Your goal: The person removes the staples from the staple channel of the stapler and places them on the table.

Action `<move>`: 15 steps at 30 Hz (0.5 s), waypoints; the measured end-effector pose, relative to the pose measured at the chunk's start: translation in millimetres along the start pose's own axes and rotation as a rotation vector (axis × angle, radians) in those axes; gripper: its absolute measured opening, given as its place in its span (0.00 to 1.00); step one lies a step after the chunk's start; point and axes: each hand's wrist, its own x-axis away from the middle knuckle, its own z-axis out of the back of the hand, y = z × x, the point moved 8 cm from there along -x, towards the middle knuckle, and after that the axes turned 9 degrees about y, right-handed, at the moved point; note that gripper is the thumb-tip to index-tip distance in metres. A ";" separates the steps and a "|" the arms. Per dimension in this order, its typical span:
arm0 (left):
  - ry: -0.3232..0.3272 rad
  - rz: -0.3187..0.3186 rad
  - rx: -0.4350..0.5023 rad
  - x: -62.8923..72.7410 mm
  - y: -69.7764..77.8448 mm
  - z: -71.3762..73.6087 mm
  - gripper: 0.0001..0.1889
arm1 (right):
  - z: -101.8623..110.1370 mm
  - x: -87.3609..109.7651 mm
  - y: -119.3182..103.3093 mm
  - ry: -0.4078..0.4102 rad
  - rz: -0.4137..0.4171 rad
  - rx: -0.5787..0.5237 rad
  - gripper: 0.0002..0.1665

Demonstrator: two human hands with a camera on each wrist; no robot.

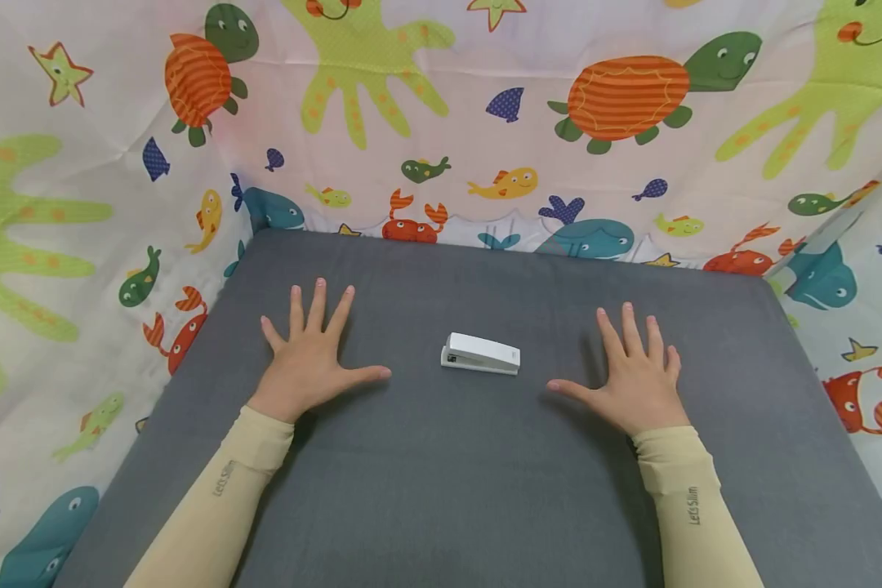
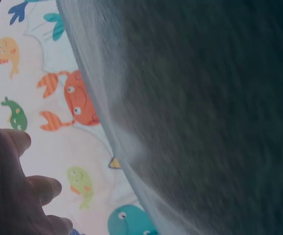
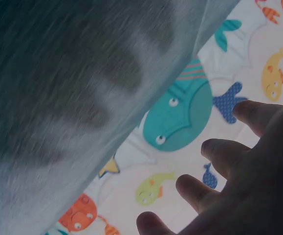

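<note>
A white stapler (image 1: 481, 354) lies on the grey table (image 1: 441, 490), near the middle between the two hands. To its left, my left hand (image 1: 309, 359) is spread with straight fingers and the thumb pointing toward the stapler, apart from it. On the other side, my right hand (image 1: 635, 380) has its fingers fanned out too, its thumb tip a short way from the stapler's right end. Neither hand holds anything. In the left wrist view a few fingertips (image 2: 46, 188) show at the lower left. Several fingers (image 3: 227, 154) appear in the right wrist view; the stapler is in neither wrist view.
A white curtain (image 1: 463, 122) printed with sea animals hangs behind the table and along both sides. The table's far edge meets it. Pale yellow sleeves (image 1: 209, 490) cover both forearms.
</note>
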 end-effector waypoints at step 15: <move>0.027 -0.102 0.017 -10.2 55.0 1.2 0.73 | -7.4 -13.8 -59.7 -0.013 0.090 -0.038 0.82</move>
